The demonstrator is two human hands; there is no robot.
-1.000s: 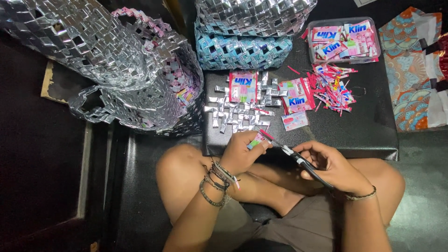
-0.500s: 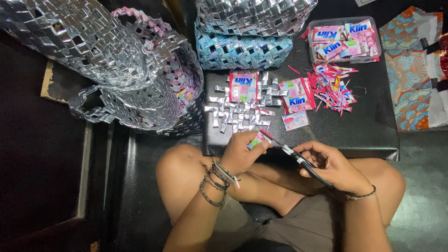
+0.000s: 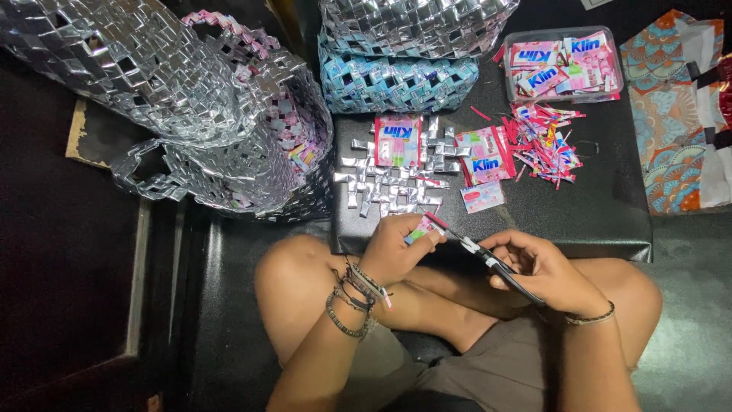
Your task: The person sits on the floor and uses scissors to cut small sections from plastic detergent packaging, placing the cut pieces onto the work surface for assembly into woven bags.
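Dark and low, the table (image 3: pixel 602 217) sits in front of a person seated cross-legged on a black floor, knees just under its near edge; both hands work above that edge. At the back right of the table stands a clear plastic box (image 3: pixel 619 70), rectangular, filled with pink and white sachets lying flat and overlapping; just in front of it lies a loose heap of thin pink and red strips (image 3: pixel 547 143); beside the heap rest a few flat sachets (image 3: pixel 482 156), one small one nearer the person. At the table's middle lies a silver woven mat piece (image 3: pixel 389 183) with a pink sachet on top of it. Behind it stands a woven bag (image 3: pixel 400 80), blue and white below, silver above; its inside is not visible. To the left, off the table, a large silver woven basket (image 3: pixel 130 69) leans over a smaller woven basket (image 3: pixel 252 164), whose inner wall shows pink and coloured weave; I cannot tell what lies within. Patterned cloth (image 3: pixel 663 114) covers the far right.

The left hand (image 3: pixel 396 252), wrist ringed with bracelets, is curled closed, pinching a small folded sachet piece (image 3: pixel 421 229) between thumb and fingers; the right hand (image 3: pixel 545 271) is wrapped around the handles of dark scissors (image 3: pixel 488 255), whose blades point toward the piece and meet it near the table's near edge.
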